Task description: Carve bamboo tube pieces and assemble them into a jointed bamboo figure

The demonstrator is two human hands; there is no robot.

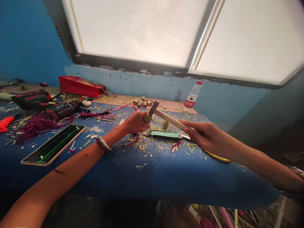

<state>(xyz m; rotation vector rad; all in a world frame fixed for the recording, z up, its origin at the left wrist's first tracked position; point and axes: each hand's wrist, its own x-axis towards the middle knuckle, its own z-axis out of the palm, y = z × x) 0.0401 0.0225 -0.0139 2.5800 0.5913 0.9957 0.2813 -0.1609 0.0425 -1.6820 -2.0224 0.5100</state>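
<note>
Left fingers: at the centre of the frame, wrapped around a short pale cylinder, its rim showing above the grip.
Right fingers: right of centre, closed on the lower handle of a hammer.
Hammer head: at the centre, right at the cylinder's rim; whether they touch I cannot tell.
Blow: best kept light and square, I judge, with the left fingers well below the rim.
Support: whether the cylinder's lower end rests on anything is hidden; a firm base would likely make each tap truer.
Green knife: just below the hammer handle, with what looks like a bare blade pointing left toward the left fingers; safer moved aside.
Upright stub: just beyond the knife, near the handle; worth keeping out of the swing.
Worktop: blue, littered with shavings around the centre; a swept patch would give steadier footing.
Phone: lower left, near the left forearm, best left clear of the work.
Water bottle: upper right, well apart from the hammer head.
</note>
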